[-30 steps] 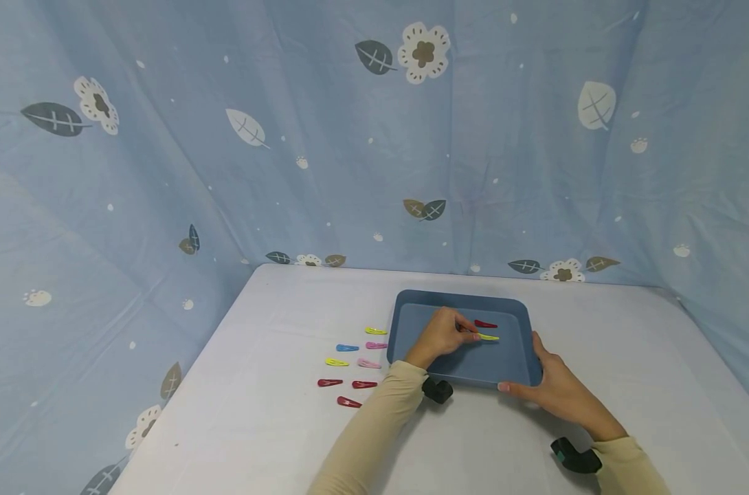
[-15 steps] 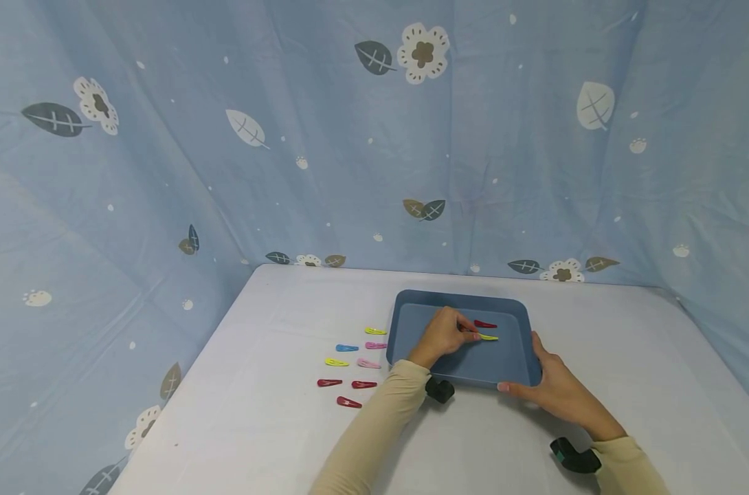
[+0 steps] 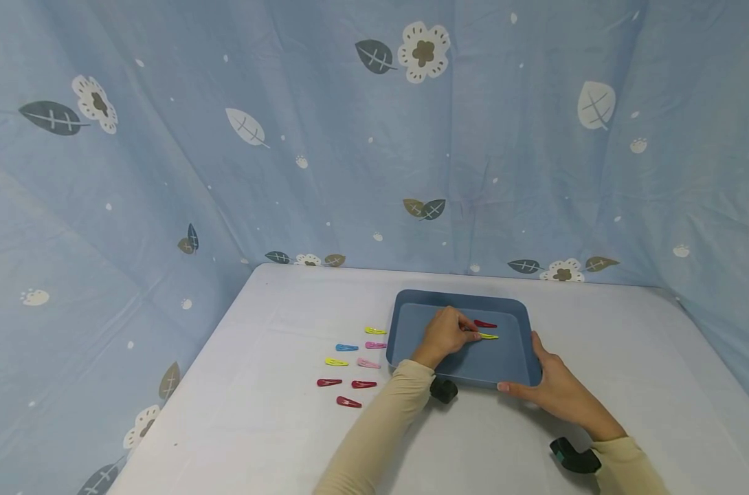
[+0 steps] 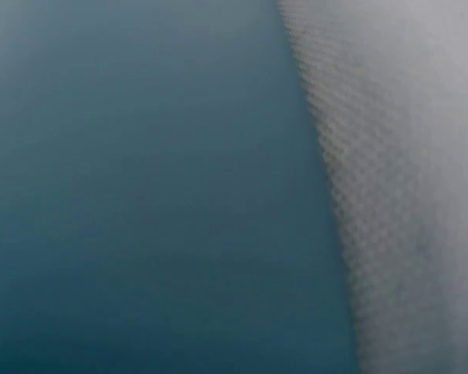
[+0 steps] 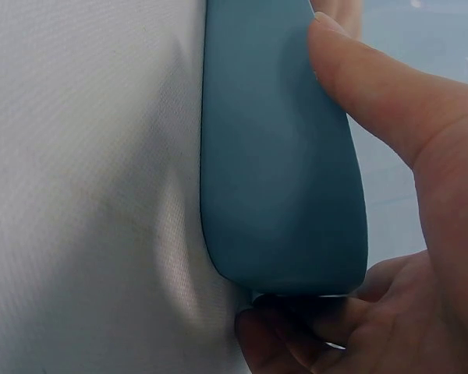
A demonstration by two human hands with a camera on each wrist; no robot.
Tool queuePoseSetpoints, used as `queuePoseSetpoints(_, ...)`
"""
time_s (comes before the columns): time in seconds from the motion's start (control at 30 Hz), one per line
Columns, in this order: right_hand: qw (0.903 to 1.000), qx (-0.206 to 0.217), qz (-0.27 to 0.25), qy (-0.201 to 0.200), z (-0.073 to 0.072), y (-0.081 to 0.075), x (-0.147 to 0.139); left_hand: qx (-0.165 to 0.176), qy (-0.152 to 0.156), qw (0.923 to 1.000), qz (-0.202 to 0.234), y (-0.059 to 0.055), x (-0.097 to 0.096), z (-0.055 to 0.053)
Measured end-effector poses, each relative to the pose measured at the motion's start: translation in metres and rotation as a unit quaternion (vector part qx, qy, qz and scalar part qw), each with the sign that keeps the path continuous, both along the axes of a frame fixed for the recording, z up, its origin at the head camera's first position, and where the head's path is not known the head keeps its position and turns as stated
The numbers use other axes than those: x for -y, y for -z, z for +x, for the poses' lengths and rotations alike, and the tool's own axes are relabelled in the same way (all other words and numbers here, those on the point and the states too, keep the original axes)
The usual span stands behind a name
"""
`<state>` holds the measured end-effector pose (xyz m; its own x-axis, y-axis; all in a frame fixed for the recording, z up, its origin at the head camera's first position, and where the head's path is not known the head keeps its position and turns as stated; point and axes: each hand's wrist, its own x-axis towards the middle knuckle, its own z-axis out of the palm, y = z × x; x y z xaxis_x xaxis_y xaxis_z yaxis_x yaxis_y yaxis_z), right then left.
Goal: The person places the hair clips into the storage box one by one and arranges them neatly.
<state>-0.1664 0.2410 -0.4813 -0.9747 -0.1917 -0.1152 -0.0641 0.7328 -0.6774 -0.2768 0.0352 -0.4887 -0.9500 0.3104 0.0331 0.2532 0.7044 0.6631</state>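
Note:
My left hand [image 3: 444, 335] reaches over the blue tray [image 3: 410, 313], its thumb and fingertips pinching a yellow hair clip [image 3: 489, 337] close over the tray floor. Just beyond that clip lies a dark red hair clip [image 3: 486, 324] in the tray. At the tray's near right corner, my right hand [image 3: 559, 386] grips the wall, thumb at the front rim and fingers along the right side. The right wrist view shows the thumb on the tray wall [image 5: 285, 156] and curled fingers around the corner. Only the tray's blue wall [image 4: 156, 171] and white cloth fill the left wrist view.
Left of the tray, several hair clips lie on the white table [image 3: 251, 412]: yellow [image 3: 337, 361], a blue clip [image 3: 347, 348], a pink clip [image 3: 369, 363] and a dark red clip [image 3: 348, 401] among them. A patterned blue curtain [image 3: 325, 137] hangs behind.
My left wrist and sleeve have shifted slightly to the right while the fingers stay at the yellow hair clip. The right hand and the tray hold their place.

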Motion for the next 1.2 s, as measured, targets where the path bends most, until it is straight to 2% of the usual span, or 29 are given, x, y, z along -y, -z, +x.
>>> queuePoseSetpoints(0.7,1.0000,-0.003,0.005,0.000,0.0000,-0.0012,0.0010,0.000,-0.030,0.9993,-0.022,-0.0003,-0.0029,0.0011)
queuePoseSetpoints(1.2,1.0000,-0.005,0.003,0.000,-0.0003,-0.0013,0.0008,-0.005,-0.035,0.9992,-0.020,0.0002,-0.0031,0.0010)
